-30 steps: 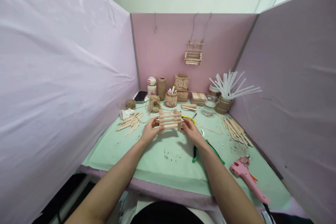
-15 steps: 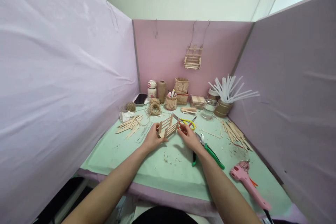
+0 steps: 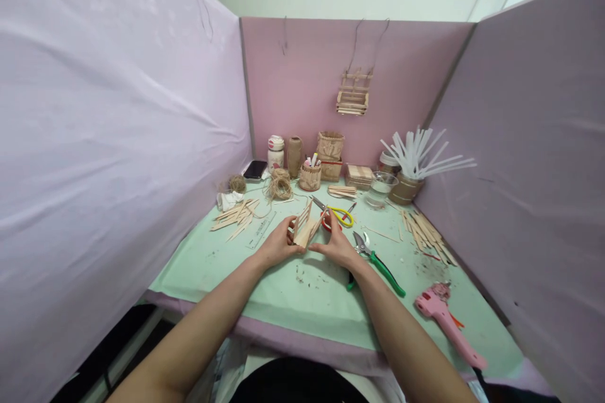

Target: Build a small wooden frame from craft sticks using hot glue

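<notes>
Nearest me on the right, a pink glue gun with a clotted tip (image 3: 432, 303) lies on the pale green cloth-covered desk (image 3: 312, 312); if its tip is hot, a forearm swung outward could catch it. Farther in, pruning shears with green handles (image 3: 387, 272) lie beside and partly beneath the right forearm, blades parted, so a careless drop of the wrist might mean a nick. Beyond, near the middle, a small open frame of pale wooden sticks (image 3: 304, 234) is tilted between the hands. The left hand (image 3: 275, 247) has its fingers clamped on the frame's left side; the right hand (image 3: 341, 248) curves around the right side, thumb and fingers apart, and whether they press on it I cannot tell. Those slatted sides look thin, so an uneven squeeze could pop a glued joint. Just past the right fingers lie scissors with yellow and red handles (image 3: 351, 219), which could snag a corner. Farther still, a clear bowl of water (image 3: 377, 197) could spill if knocked by a long reach.
</notes>
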A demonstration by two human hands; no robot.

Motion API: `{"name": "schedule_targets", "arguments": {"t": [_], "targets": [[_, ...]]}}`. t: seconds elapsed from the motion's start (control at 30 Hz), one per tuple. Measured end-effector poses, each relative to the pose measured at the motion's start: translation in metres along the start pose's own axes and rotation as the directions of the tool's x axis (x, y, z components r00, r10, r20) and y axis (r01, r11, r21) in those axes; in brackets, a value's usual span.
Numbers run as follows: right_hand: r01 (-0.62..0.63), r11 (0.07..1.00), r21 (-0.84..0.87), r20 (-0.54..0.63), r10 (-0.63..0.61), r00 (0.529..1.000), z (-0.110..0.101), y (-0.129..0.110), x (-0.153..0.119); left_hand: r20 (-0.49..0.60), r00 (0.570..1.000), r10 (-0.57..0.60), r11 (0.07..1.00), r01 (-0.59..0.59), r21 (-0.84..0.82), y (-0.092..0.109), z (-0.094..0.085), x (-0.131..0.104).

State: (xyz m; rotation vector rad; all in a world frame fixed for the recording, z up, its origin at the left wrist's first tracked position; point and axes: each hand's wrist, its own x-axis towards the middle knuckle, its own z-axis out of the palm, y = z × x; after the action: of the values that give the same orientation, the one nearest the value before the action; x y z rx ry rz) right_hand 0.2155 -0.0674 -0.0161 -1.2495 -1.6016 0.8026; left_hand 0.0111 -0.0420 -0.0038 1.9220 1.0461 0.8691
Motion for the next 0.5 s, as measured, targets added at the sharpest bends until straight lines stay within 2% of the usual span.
{"name": "schedule_targets", "arguments": {"t": [0.23, 0.5], "targets": [[0.052, 0.998, 0.030, 0.038, -0.053, 0.998, 0.0010, 0.0001, 0.0007, 0.085, 0.996, -0.003, 1.000, 0.002, 0.010, 0.0027, -0.0021, -0.0012], [0.080, 0.994, 0.079, 0.135, -0.090, 0.987, -0.0034, 0.0045, -0.0013, 0.109, 0.993, 0.051, 0.998, -0.055, 0.033, 0.0011, -0.0039, -0.0029]]}}
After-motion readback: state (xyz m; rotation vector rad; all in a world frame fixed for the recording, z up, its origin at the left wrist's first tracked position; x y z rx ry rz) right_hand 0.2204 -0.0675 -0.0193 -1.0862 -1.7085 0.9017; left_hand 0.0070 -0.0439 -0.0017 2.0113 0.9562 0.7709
